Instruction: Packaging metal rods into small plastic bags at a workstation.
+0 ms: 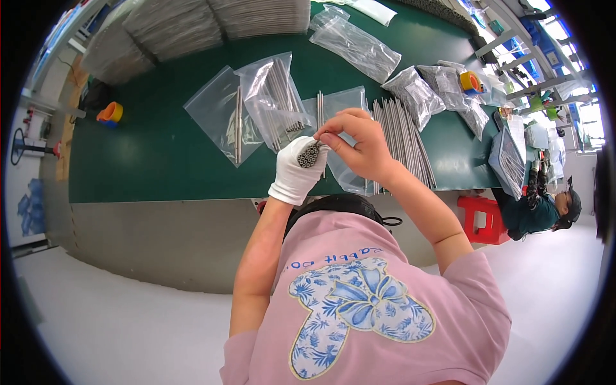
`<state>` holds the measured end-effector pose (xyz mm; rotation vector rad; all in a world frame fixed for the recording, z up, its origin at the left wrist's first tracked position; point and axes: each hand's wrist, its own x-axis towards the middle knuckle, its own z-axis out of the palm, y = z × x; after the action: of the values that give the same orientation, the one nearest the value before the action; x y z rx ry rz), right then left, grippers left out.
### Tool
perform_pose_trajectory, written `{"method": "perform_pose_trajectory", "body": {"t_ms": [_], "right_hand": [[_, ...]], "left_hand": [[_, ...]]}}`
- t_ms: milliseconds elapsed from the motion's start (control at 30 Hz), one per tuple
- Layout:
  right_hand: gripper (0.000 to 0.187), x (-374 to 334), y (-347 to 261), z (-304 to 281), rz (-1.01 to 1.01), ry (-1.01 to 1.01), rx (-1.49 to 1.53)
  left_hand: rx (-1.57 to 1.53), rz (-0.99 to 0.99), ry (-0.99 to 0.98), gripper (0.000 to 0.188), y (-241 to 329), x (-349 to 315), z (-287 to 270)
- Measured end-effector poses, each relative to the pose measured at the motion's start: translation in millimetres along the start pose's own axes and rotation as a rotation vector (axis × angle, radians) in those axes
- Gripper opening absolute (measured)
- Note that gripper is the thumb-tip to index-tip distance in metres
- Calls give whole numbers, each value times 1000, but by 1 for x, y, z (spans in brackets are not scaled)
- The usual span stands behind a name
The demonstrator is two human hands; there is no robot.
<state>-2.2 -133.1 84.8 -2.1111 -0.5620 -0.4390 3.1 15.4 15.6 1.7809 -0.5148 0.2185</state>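
Observation:
My left hand [292, 178], in a white glove, is wrapped round a bundle of thin metal tubes [309, 156], whose round hollow ends face up toward me. My bare right hand [360, 142] meets it from the right, thumb and forefinger pinched together at the bundle's upper edge. What sits between those fingertips is too small to make out. Just beyond my left hand lies a clear plastic bag [264, 96] with several metal tubes in it. A row of loose metal tubes [401, 141] lies right of my right hand, partly on another clear bag [346, 170].
The green table [147, 160] carries stacked wrapped bundles [173, 32] at the back left and filled bags [416, 93] at the right. Tape rolls [112, 113] stand at the left. A person [539, 208] sits far right beside a red stool [482, 220] and a blue tray [507, 160].

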Motion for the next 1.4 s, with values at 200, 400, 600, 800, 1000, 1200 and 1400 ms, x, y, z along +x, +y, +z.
{"method": "perform_pose_trajectory", "body": {"t_ms": [200,400,600,800,1000,1200,1400], "right_hand": [[6,9,-10,-7,-236,-33,-272],[5,18,-13,-6,-312,-78,-340],[8,13,-4,-3,-315,-54,-236],[8,11,-8,-3,-319,-38,-242],[9,7,-11,-7,-258,-31,-230],[11,5,-8,-6,-263,-37,-202],[12,4,-7,-5,-300,-35,-204]], "left_hand": [[-16,62,63,12,-6,-2,3],[-3,47,-6,9,-3,-1,1],[13,66,14,9,-2,0,3],[-7,47,22,11,-5,-3,3],[6,88,44,14,-5,-2,3],[22,102,32,16,-4,-1,3],[29,100,18,16,-4,0,3]]}}
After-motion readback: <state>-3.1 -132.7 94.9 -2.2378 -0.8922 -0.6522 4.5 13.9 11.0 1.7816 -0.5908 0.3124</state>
